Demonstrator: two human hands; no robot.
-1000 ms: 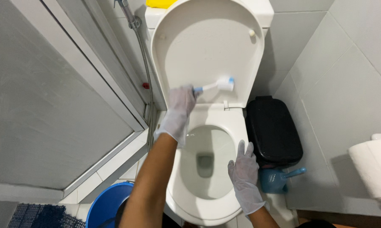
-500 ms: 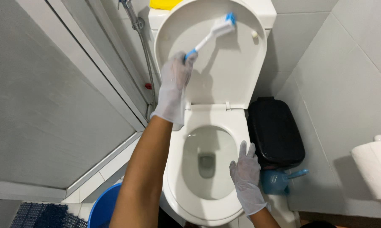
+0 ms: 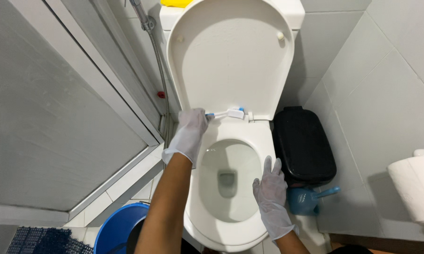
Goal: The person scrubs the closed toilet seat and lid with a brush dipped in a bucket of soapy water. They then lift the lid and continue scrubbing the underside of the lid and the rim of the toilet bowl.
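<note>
Head view: a small white-and-blue brush (image 3: 227, 114) is gripped by the gloved left hand (image 3: 189, 134), fingers closed around its handle. The brush head is held against the base of the raised toilet lid (image 3: 231, 51), just above the hinge. The gloved right hand (image 3: 270, 193) is laid flat, fingers spread, on the right side of the toilet seat (image 3: 207, 226). A black bin (image 3: 303, 146) is located beside the bowl; a blue bucket (image 3: 115, 230) is seen lower left.

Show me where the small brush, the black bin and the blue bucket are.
small brush (image 3: 231, 113), head view, white bristle head.
black bin (image 3: 303, 146), head view, middle of lid.
blue bucket (image 3: 115, 228), head view, rim.
</note>
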